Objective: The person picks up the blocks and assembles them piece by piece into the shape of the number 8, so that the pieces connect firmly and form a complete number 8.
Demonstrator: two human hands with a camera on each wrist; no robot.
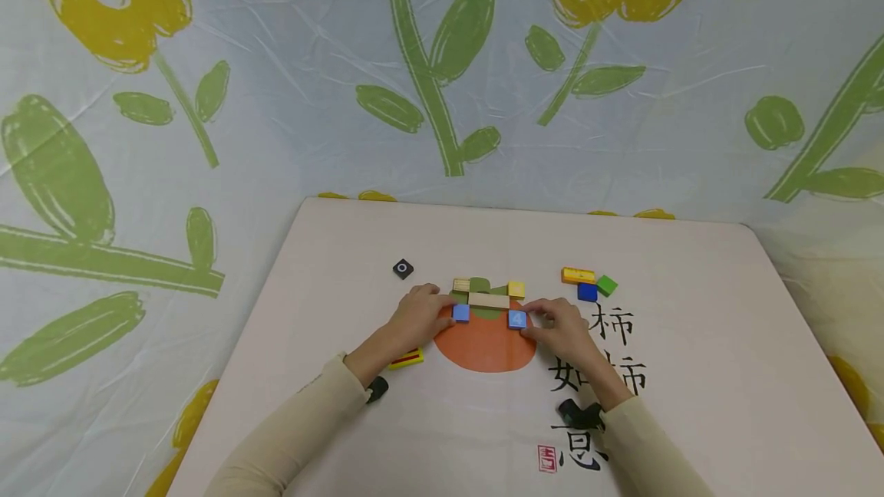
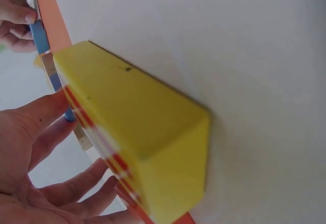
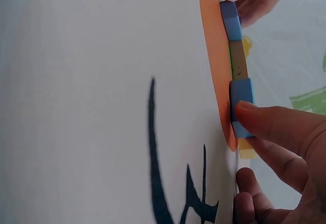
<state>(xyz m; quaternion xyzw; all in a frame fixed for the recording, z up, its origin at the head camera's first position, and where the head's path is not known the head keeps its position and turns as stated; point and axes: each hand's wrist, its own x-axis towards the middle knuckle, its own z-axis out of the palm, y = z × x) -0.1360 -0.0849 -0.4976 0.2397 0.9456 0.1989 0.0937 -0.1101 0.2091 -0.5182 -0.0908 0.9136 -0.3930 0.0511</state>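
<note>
My left hand (image 1: 416, 319) pinches a small blue block (image 1: 460, 314) at the left, thumb on the near side. My right hand (image 1: 562, 328) pinches another blue block (image 1: 517, 319), marked with a 4, at the right. In the right wrist view the right thumb lies on that blue block (image 3: 241, 99). Between and behind the two blocks is a long pale wooden block (image 1: 489, 301). A striped wooden block (image 1: 461, 285) stands behind its left end, a yellow block (image 1: 516, 290) behind its right end. All sit over a printed orange persimmon (image 1: 485, 351).
A yellow block with red marks (image 1: 406, 359) lies beside the left forearm. A black block with a white ring (image 1: 404, 268) is at the back left. Orange (image 1: 577, 275), dark blue (image 1: 588, 292) and green (image 1: 607, 285) blocks lie at the back right. A flowered cloth hangs behind.
</note>
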